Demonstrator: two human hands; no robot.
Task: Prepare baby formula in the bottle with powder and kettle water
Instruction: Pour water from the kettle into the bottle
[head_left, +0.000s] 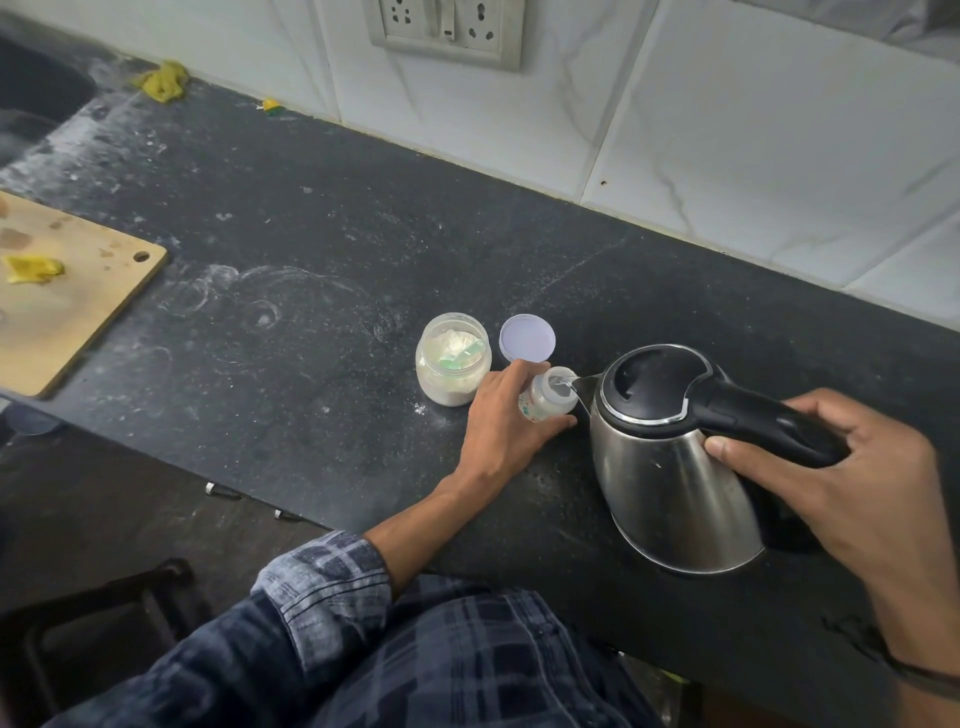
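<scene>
No text can be read; the bottle (545, 400) bears only a blurred green and orange print.

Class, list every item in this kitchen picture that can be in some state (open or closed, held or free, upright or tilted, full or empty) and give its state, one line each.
kettle: lid shut, tilted, pouring water into the bottle.
bottle: uncapped, on the counter.
powder jar: open, upright, holds powder and a green scoop.
jar lid: off, lying flat beside the jar.
left hand: gripping the bottle.
right hand: gripping the kettle handle.
wall socket: nothing plugged in.
</scene>
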